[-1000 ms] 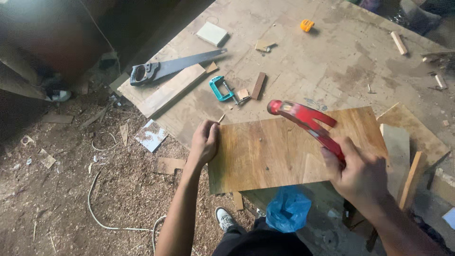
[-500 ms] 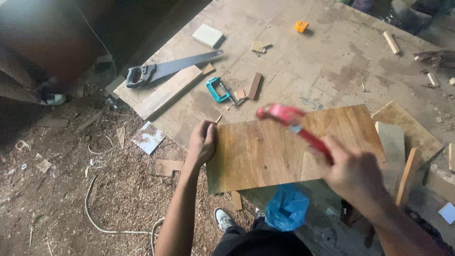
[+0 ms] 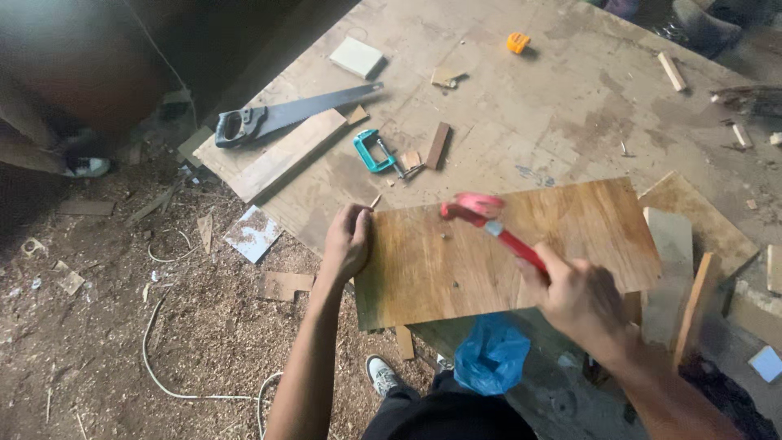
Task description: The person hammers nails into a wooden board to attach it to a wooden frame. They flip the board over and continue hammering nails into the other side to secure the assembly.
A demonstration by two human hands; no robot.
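Plywood panel point(image 3: 505, 253) lies flat on the workbench point(image 3: 570, 106) — left hand point(image 3: 346, 243) spread on its left edge, right hand point(image 3: 580, 300) fisted round the red hammer point(image 3: 489, 222); I'd keep strikes square — fingers clear

The red hammer point(image 3: 489, 222) is motion-blurred; its head shape unclear.

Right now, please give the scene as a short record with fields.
Left hand: left hand pressed on the left edge of the plywood panel
Right hand: right hand grips a red hammer, its head blurred above the panel
Surface: work table
Nearby: handsaw, teal clamp, blue bag
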